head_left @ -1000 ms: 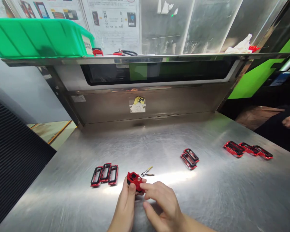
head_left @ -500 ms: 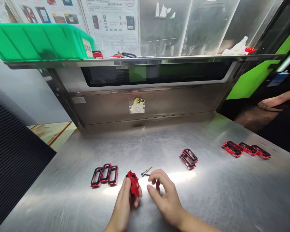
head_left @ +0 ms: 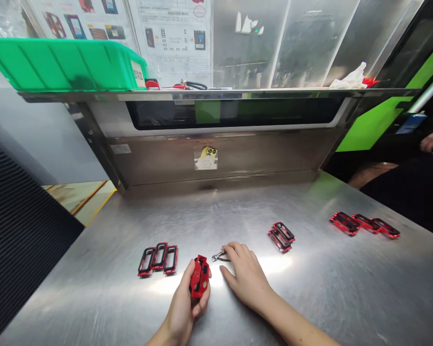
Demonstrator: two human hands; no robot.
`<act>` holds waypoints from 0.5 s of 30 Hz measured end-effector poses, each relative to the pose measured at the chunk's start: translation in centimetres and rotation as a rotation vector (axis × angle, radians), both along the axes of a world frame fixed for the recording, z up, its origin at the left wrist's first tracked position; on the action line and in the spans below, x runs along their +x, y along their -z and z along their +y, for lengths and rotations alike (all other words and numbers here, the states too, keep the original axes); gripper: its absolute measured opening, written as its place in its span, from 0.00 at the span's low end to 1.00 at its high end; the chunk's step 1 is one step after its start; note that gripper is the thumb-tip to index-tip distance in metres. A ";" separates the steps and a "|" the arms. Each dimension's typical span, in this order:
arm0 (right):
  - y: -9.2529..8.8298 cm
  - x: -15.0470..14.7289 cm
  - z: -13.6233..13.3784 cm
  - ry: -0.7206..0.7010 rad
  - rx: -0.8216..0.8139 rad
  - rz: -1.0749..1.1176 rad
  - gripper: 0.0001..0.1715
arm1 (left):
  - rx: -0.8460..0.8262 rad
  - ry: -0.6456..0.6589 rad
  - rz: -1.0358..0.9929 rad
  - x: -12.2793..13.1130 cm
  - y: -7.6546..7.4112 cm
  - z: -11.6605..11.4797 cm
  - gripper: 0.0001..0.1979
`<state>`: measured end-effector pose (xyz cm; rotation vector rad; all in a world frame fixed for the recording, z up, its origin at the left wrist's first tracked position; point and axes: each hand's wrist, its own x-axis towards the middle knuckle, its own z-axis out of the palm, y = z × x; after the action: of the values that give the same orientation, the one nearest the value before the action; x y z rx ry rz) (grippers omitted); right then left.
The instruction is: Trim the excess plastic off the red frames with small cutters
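While the left hand (head_left: 180, 307) curls its fingers snugly around a red frame (head_left: 199, 277), the right hand (head_left: 247, 278) lies open, fingertips at small cutters (head_left: 218, 256).

The left hand (head_left: 182, 307) stands on its edge, palm turned inward, fingers curled and thumb raised, closed in a grip. Just to its right, the right hand (head_left: 246, 276) lies palm down and relaxed, its fingers (head_left: 236, 250) reaching forward and slightly curved, its thumb (head_left: 228, 278) spread toward the left hand. The right forearm (head_left: 296, 324) slants in from the lower right; the left wrist (head_left: 162, 335) rises from the bottom edge.
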<state>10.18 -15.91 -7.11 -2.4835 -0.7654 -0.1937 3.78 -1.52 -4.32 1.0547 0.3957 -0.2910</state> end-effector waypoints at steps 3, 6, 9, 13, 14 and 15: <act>0.2 0.3 -0.1 0.010 0.000 -0.042 0.09 | 0.028 0.006 -0.032 -0.2 0.1 0.0 0.31; 0.2 0.4 -0.1 0.031 0.036 -0.041 0.06 | 0.054 0.011 -0.049 -0.4 0.3 0.1 0.30; -0.1 0.3 -0.1 0.030 0.120 -0.014 0.07 | 0.062 -0.004 -0.035 -0.2 0.3 0.1 0.30; -1.1 -0.3 0.0 -0.066 0.464 0.036 0.08 | 0.061 -0.033 0.034 0.1 0.2 0.0 0.32; -1.3 -0.5 0.0 -0.083 0.542 0.026 0.08 | 0.066 -0.041 0.047 0.1 0.2 0.0 0.33; -1.5 -0.7 0.0 -0.093 0.599 0.008 0.09 | 0.075 -0.049 0.054 0.1 0.2 -0.1 0.33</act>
<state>9.45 -15.94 -5.66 -1.8788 -0.6934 -0.3253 3.92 -1.57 -4.57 1.1110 0.4838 -0.2631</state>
